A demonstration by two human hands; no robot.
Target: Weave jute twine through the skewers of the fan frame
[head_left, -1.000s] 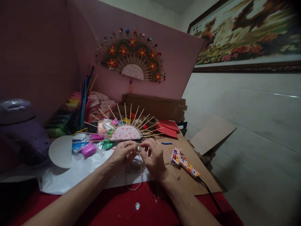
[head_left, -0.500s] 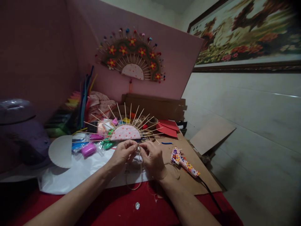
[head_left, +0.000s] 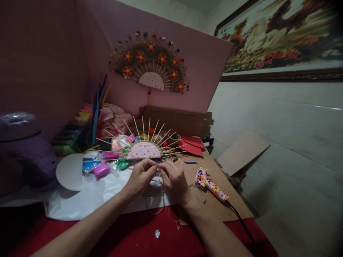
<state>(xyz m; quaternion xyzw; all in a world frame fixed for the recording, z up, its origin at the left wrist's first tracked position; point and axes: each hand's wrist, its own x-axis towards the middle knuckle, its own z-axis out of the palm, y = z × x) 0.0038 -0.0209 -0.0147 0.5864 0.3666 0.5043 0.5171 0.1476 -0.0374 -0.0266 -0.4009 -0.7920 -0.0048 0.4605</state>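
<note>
My left hand (head_left: pixel 142 175) and my right hand (head_left: pixel 173 178) meet fingertip to fingertip above the white sheet, both pinching a thin brown twine (head_left: pixel 163 200). The twine hangs in a loop below them, and more of it curves out to the right of my right wrist. Just behind my hands lies a half-circle piece with pink dotted cloth (head_left: pixel 143 150), thin wooden sticks fanning out from its curved edge. The exact spot that my fingertips hold is too small to make out.
A flower-patterned glue gun (head_left: pixel 211 185) rests on cardboard (head_left: pixel 227 196) at the right. Red paper (head_left: pixel 191 146) and bagged clay (head_left: pixel 101 170) lie behind. A white half disc (head_left: pixel 70 172) is at the left. A decorated fan (head_left: pixel 151 67) hangs on the pink board.
Both hands stay together, with only slight finger movement. The hanging twine loop has shifted a little to the right.
</note>
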